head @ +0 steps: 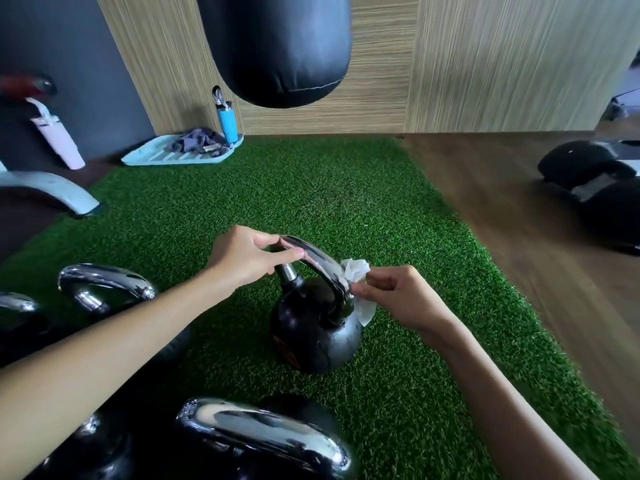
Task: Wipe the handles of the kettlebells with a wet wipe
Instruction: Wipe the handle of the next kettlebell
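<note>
Left grip [242, 258]: holds chrome handle [311, 252];
Right grip [398, 299]: pinches wet wipe [356, 271] against its side;
Advice: we wrap wipe fully, slide upward

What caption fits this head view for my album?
Cleaning: left hand holds the kettlebell handle, right hand presses a wipe on it.

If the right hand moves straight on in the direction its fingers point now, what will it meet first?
Probably the chrome handle of the middle kettlebell: the right hand points left at its right leg, with only the wet wipe it pinches between them. Depth is not fully clear.
</note>
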`<state>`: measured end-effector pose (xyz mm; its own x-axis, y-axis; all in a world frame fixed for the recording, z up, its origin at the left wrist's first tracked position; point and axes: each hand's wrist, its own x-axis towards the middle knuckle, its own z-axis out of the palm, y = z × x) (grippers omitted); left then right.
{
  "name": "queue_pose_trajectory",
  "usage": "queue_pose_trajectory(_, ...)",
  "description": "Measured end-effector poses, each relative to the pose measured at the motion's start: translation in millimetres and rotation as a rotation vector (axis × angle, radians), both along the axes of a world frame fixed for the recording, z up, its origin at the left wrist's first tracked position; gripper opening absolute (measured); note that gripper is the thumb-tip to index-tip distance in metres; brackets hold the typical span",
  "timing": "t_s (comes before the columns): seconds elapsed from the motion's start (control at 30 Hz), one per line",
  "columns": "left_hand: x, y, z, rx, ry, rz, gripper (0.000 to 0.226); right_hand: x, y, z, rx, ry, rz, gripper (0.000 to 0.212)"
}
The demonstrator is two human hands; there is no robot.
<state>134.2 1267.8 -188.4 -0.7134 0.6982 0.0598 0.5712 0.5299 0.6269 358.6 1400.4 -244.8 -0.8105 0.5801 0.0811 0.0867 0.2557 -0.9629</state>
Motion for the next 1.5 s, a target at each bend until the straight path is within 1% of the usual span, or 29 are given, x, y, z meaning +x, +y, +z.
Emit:
queue_pose_trajectory(0.07,0,2,-2,-0.012,-0.016,0.002,0.078,0,1,0,-0.033,-0.006,0.008,0.015)
queue_pose_trajectory(0.13,-2,4,-1,-0.001,-0.024,0.009,0.076,0,2,0,-0.051,-0.020,0.015,0.020)
queue_pose_trajectory(0.17,-3,5,1,0.003,-0.038,0.012,0.069,0,1,0,-0.059,-0.016,0.018,0.019)
queue_pose_trajectory(0.23,-7,9,6,-0.015,-0.054,-0.014,0.043,0,1,-3,-0.074,0.007,0.004,0.012)
queue_pose_trajectory(0.27,-9,11,8,-0.029,-0.057,-0.030,0.037,0,0,-6,-0.074,0.021,-0.008,0.010)
queue_pose_trajectory(0.3,-10,12,11,-0.044,-0.061,-0.044,0.039,0,-2,-8,-0.070,0.036,-0.022,0.013)
queue_pose_trajectory(0.4,-18,16,13,-0.062,-0.093,-0.074,0.065,-1,-13,-10,-0.074,0.073,-0.069,0.013)
queue_pose_trajectory(0.43,-22,18,13,-0.073,-0.109,-0.093,0.066,-1,-18,-10,-0.079,0.077,-0.075,0.012)
queue_pose_trajectory(0.53,-29,22,20,-0.133,-0.161,-0.202,0.058,-5,-38,-16,-0.108,0.099,-0.093,0.012)
queue_pose_trajectory(0.63,-31,28,32,-0.233,-0.167,-0.319,0.058,-14,-56,-22,-0.094,0.098,-0.105,0.006)
queue_pose_trajectory(0.7,-33,31,38,-0.271,-0.160,-0.386,0.059,-18,-58,-20,-0.083,0.072,-0.096,0.010)
queue_pose_trajectory(0.77,-32,25,42,-0.283,-0.176,-0.429,0.056,-18,-50,-15,-0.129,0.055,-0.049,0.014)
queue_pose_trajectory(0.83,-27,16,43,-0.284,-0.178,-0.433,0.058,-18,-38,-11,-0.155,0.047,-0.037,0.009)
queue_pose_trajectory(0.9,-21,6,40,-0.302,-0.086,-0.389,0.072,-22,-25,-11,-0.128,0.030,-0.125,0.010)
queue_pose_trajectory(0.97,-13,-2,38,-0.262,0.019,-0.343,0.082,-35,-8,-17,-0.066,-0.018,-0.248,0.005)
queue_pose_trajectory(1.03,-6,-7,36,-0.200,0.111,-0.335,0.092,-55,8,-21,0.005,-0.058,-0.284,0.010)
queue_pose_trajectory(1.1,-1,-9,35,-0.227,0.228,-0.359,0.102,-74,20,-19,0.050,-0.057,-0.283,0.002)
queue_pose_trajectory(1.17,1,-9,32,-0.316,0.322,-0.381,0.100,-92,29,-22,0.053,-0.055,-0.276,0.019)
queue_pose_trajectory(1.2,1,-8,31,-0.353,0.330,-0.384,0.094,-101,33,-25,0.054,-0.048,-0.270,0.020)
queue_pose_trajectory(1.27,3,-5,34,-0.411,0.280,-0.381,0.085,-122,39,-39,0.016,-0.085,-0.244,0.014)
queue_pose_trajectory(1.33,4,-2,36,-0.459,0.259,-0.387,0.088,-142,49,-63,-0.045,-0.071,-0.244,0.020)
queue_pose_trajectory(1.4,4,2,38,-0.525,0.275,-0.399,0.090,-142,42,-60,-0.041,-0.081,-0.271,0.018)
queue_pose_trajectory(1.5,3,6,41,-0.593,0.282,-0.407,0.083,-134,37,-52,0.035,-0.104,-0.296,0.044)
